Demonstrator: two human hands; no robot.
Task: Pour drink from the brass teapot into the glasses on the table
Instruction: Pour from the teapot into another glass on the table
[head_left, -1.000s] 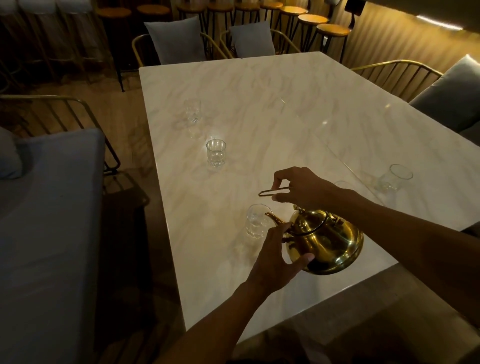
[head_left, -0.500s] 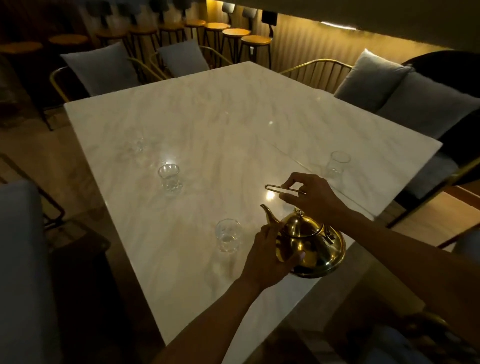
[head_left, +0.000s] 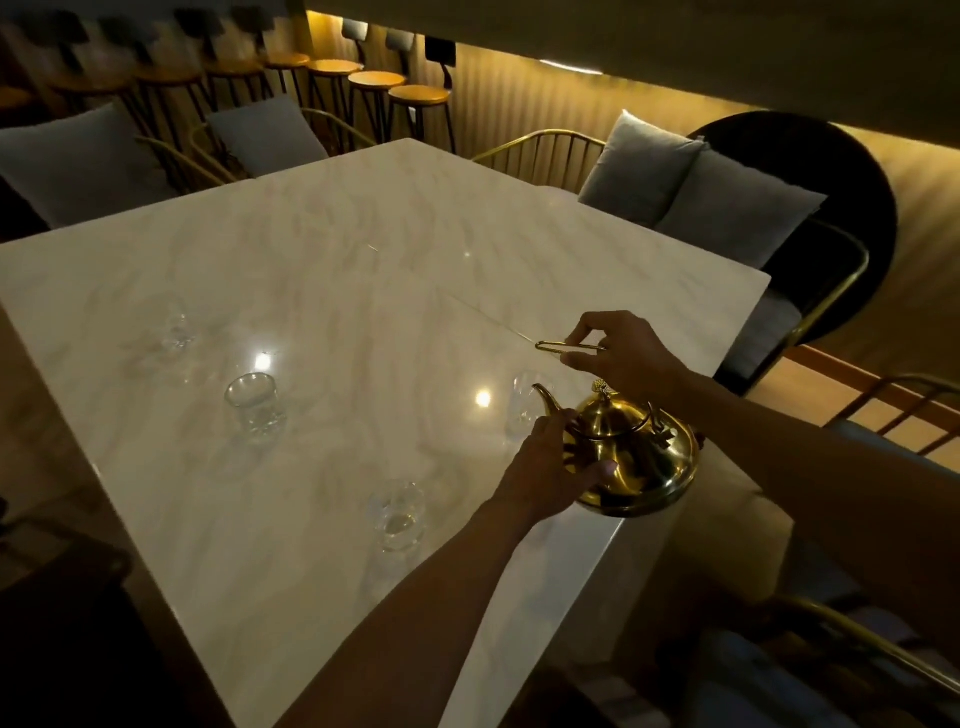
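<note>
While both hands' fingers grasp it, shiny brass teapot (head_left: 636, 457) hangs upright, lid on

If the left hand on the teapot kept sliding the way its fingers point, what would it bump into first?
The left hand already touches the teapot, fingers pointing right across it. Going on, it would press into the teapot body itself; beyond lies the table edge, though depth is unclear.

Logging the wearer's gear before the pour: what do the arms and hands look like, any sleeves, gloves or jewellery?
Both arms are bare as far as the frame shows; no sleeves visible. The left hand and right hand wear no gloves. No rings, watch or bracelets are visible, though the dim light could hide small ones. No markings or cables.
</note>
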